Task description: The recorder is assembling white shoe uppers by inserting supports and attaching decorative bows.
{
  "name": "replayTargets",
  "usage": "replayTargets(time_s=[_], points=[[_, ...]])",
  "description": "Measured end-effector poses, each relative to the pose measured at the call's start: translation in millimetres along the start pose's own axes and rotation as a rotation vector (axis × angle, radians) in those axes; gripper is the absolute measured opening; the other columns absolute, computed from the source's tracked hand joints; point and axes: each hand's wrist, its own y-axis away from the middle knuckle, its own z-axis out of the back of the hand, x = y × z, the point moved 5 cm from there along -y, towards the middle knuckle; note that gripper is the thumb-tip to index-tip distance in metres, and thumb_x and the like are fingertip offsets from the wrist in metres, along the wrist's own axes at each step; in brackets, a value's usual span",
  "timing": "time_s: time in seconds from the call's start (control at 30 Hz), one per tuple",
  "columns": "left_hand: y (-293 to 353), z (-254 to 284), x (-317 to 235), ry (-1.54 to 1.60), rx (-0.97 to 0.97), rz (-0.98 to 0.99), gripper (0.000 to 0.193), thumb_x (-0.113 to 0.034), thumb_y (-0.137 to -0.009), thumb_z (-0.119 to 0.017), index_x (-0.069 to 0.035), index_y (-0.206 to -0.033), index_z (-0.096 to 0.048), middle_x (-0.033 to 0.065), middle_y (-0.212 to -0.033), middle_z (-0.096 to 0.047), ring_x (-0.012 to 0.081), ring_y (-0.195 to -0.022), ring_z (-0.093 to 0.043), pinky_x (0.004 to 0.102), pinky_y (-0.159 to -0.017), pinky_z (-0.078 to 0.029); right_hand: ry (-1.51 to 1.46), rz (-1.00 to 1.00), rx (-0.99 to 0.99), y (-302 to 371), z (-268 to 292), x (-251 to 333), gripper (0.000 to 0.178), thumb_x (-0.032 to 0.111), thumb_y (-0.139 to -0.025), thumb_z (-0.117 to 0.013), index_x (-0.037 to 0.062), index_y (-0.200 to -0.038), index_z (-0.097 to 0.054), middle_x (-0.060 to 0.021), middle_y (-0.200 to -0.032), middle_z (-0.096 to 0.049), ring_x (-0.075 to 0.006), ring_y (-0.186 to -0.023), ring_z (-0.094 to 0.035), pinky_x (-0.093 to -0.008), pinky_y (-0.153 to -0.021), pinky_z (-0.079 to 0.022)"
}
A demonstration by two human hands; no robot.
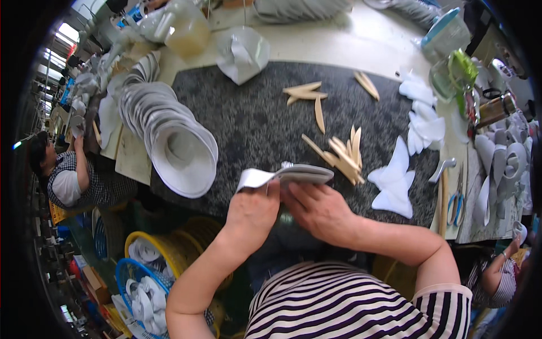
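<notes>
Near the front edge of the dark speckled slab, both hands hold a pale grey shoe upper (309, 173), folded and curved. My left hand (252, 210) grips its left end, where a band curls up above the fingers. My right hand (320, 210) is closed around the other part, its fingers pressed against the near side and partly hidden. A small shiny bit shows at the top between the hands. Just beyond my right hand lies a loose pile of tan pointed strips (343, 158). White leaf-shaped pieces (393, 179) overlap to its right.
Nested grey uppers (183, 161) form a long stack on the left. A hammer (443, 175) and blue-handled scissors (455, 208) lie at the right. Baskets, one with a blue rim (121, 277), stand below left. Other people (70, 178) work at both sides.
</notes>
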Motion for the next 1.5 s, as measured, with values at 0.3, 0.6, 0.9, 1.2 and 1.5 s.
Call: replayTargets(time_s=[0.3,0.6,0.9,1.2,1.5], points=[[-5.0,0.3,8.0,0.011,-0.055,0.046,0.023,-0.006,-0.085,-0.064,-0.005,-0.108,-0.063,0.0106,-0.092,-0.064,0.0288,-0.082,-0.069,0.0392,-0.064,-0.057,0.079,0.008,0.142,0.8,-4.4,4.8,0.055,0.018,-0.08,-0.06,-0.0046,-0.13,-0.062,-0.0119,-0.119,-0.056,-0.0235,-0.113,-0.057,-0.0373,-0.1,-0.047],[21.1,-26.4,-14.2,-0.261,-0.28,-0.251,0.029,-0.011,-0.078,-0.062,0.005,-0.102,-0.069,0.0102,-0.085,-0.061,0.0262,-0.077,-0.063,0.0344,-0.069,-0.055,-0.277,0.133,-0.049,-10.0,32.4,-4.2,0.038,0.013,-0.079,-0.067,-0.0017,-0.114,-0.065,-0.0137,-0.112,-0.064,-0.03,-0.107,-0.063,-0.0413,-0.093,-0.053],[0.4,-10.5,-15.8,-0.21,-0.163,-0.108,0.043,-0.008,-0.081,-0.062,0.007,-0.122,-0.065,0.0149,-0.103,-0.063,0.0253,-0.085,-0.065,0.033,-0.072,-0.057,-0.077,0.08,0.086,-1.5,14.1,-39.9,0.045,0.011,-0.083,-0.063,-0.0017,-0.127,-0.062,-0.0154,-0.134,-0.062,-0.0278,-0.129,-0.058,-0.0384,-0.109,-0.047],[-12.4,-1.2,-4.3,-0.1,-0.124,-0.149,0.028,-0.009,-0.082,-0.063,0.001,-0.108,-0.066,0.0099,-0.099,-0.066,0.0235,-0.085,-0.069,0.0334,-0.072,-0.058,-0.135,0.12,0.059,6.2,5.5,-32.1,0.047,0.015,-0.08,-0.065,0.0074,-0.126,-0.061,-0.0138,-0.129,-0.054,-0.0328,-0.122,-0.053,-0.0498,-0.104,-0.043],[-18.1,-3.3,1.9,-0.076,-0.235,-0.014,0.025,-0.007,-0.082,-0.067,-0.004,-0.107,-0.067,0.0075,-0.09,-0.067,0.0236,-0.077,-0.07,0.0335,-0.066,-0.058,-0.008,-0.041,0.17,-2.3,6.3,-17.7,0.053,0.016,-0.082,-0.065,0.0088,-0.134,-0.063,-0.015,-0.135,-0.05,-0.0315,-0.13,-0.046,-0.0456,-0.111,-0.036]])
